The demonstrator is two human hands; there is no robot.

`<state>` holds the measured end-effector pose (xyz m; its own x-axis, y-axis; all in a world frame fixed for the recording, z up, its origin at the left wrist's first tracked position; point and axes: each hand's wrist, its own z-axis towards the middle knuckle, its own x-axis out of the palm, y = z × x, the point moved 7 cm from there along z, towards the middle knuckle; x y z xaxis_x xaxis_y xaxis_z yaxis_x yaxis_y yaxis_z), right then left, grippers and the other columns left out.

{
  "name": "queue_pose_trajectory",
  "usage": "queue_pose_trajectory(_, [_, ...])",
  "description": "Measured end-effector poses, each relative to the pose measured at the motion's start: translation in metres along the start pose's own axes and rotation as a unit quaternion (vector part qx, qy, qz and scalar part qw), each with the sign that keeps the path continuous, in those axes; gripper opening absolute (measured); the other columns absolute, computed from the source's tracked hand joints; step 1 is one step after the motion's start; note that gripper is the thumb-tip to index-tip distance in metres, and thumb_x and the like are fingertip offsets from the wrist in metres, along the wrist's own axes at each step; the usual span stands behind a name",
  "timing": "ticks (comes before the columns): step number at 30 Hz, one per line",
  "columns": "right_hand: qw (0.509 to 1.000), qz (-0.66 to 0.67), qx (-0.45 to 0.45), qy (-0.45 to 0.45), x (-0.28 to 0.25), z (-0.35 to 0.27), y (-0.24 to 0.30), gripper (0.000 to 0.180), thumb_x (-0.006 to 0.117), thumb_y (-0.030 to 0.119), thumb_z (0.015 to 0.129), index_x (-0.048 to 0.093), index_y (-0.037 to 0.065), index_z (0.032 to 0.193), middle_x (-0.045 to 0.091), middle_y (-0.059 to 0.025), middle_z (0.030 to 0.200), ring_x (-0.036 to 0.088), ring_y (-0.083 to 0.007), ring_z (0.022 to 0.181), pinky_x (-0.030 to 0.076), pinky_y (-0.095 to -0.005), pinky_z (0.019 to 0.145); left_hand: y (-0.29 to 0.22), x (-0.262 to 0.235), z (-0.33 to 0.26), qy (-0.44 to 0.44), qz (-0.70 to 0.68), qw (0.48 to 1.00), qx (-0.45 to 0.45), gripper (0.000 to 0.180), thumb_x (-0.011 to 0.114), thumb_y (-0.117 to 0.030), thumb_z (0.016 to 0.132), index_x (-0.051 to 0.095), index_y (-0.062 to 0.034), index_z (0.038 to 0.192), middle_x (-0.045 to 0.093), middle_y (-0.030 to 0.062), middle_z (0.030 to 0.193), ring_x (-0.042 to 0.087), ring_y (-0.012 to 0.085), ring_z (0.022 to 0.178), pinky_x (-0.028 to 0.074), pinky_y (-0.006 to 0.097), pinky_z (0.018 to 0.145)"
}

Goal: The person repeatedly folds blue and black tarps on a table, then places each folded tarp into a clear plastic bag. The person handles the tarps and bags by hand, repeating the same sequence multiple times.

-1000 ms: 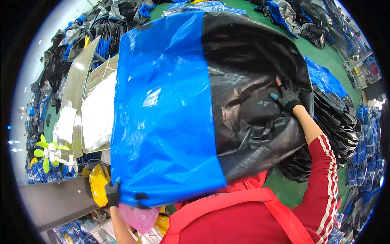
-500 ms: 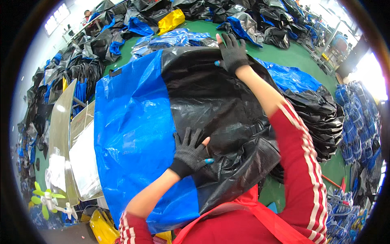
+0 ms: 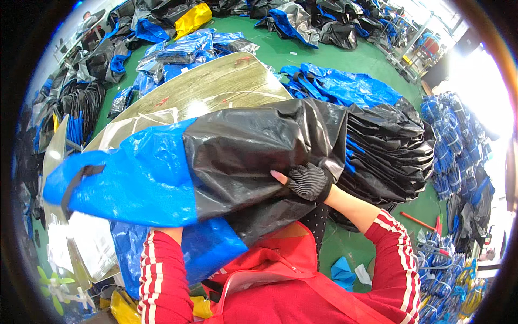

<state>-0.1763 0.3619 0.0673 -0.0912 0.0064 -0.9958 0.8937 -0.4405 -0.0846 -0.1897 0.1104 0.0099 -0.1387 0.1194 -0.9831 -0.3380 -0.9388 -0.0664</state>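
A: Where's the bag point(image 3: 226, 162)?

B: Up in front of my chest, over the near edge of the table point(image 3: 216, 89). The black half is to the right. The blue half point(image 3: 140, 183) sticks out left with its strap point(image 3: 78, 181) hanging loose.

A: Right hand point(image 3: 308, 182)?

B: Gloved, on the black half near its lower edge. The thumb lies on top and the fingers are tucked into the fold, so I'd say it's grasping the plastic.

A: Left hand?

B: Hidden. Only my red sleeve point(image 3: 162, 270) shows, going up under the blue half. I can't tell if those fingers are clenched or released.

A: How far along?

B: About midway, I'd judge. The bag is bunched lengthwise and off the table, carried by both arms. It isn't flat or neat, the blue end droops, and more blue hangs below by my sleeve.

A: What's left?

B: It hasn't been set down anywhere. The stack of black bags point(image 3: 394, 151) sits just right of my arm, apart from this one. Blue bags point(image 3: 345, 86) lie behind that stack, and more are piled all over the green floor point(image 3: 324, 54).
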Motion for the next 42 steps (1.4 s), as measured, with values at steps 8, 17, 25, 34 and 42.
queue_pose_trajectory(8, [0.993, -0.033, 0.028, -0.109, 0.004, -0.021, -0.007, 0.058, 0.057, 0.024, 0.08, 0.051, 0.023, 0.138, 0.054, -0.0061, 0.077, 0.055, -0.025, 0.068, 0.043, -0.0416, 0.061, -0.041, 0.02, -0.046, -0.001, -0.044, 0.999, -0.008, 0.075, 0.057, -0.052, 0.086, 0.036, -0.015, 0.148, 0.031, 0.0171, 0.153, 0.027, 0.0407, 0.14, 0.015, 0.059, 0.113])
queue_pose_trajectory(17, [0.982, -0.022, -0.11, -0.152, -0.013, -0.065, -0.012, 0.033, 0.064, 0.017, 0.075, 0.072, 0.024, 0.106, 0.061, -0.0021, 0.078, 0.058, -0.0243, 0.075, 0.043, -0.0424, 0.072, 0.036, 0.008, -0.14, -0.077, -0.012, 0.977, -0.198, 0.072, 0.057, -0.046, 0.087, 0.035, -0.0152, 0.148, 0.031, 0.017, 0.153, 0.026, 0.039, 0.141, 0.017, 0.054, 0.115])
queue_pose_trajectory(25, [0.985, -0.017, -0.054, -0.162, -0.008, -0.067, -0.012, 0.031, 0.059, 0.023, 0.082, 0.071, 0.028, 0.11, 0.062, -0.0069, 0.089, 0.058, -0.0286, 0.086, 0.043, -0.0458, 0.081, 0.282, -0.148, -0.412, -0.043, 0.121, 0.827, -0.548, 0.069, 0.058, -0.041, 0.089, 0.034, -0.0154, 0.149, 0.032, 0.0169, 0.153, 0.026, 0.0376, 0.142, 0.018, 0.05, 0.116])
queue_pose_trajectory(34, [0.985, 0.101, 0.089, -0.108, -0.103, 0.026, 0.003, 0.057, 0.056, 0.049, 0.088, 0.054, 0.014, 0.133, 0.055, -0.0208, 0.124, 0.051, -0.0368, 0.117, 0.031, -0.0536, 0.106, 0.114, -0.078, -0.194, 0.129, 0.023, 0.991, -0.011, 0.091, 0.063, -0.061, 0.078, 0.035, -0.0099, 0.148, 0.031, 0.02, 0.153, 0.022, 0.0422, 0.143, 0.012, 0.058, 0.116])
queue_pose_trajectory(42, [0.995, 0.006, 0.086, -0.05, 0.083, 0.051, -0.028, 0.073, 0.049, 0.062, 0.087, 0.038, 0.02, 0.146, 0.037, -0.0212, 0.147, 0.029, -0.0421, 0.138, 0.009, -0.0604, 0.114, 0.028, -0.08, -0.269, 0.141, -0.025, 0.989, -0.046, 0.074, 0.067, -0.057, 0.075, 0.053, -0.0116, 0.132, 0.049, 0.0206, 0.139, 0.046, 0.0422, 0.126, 0.031, 0.057, 0.108])
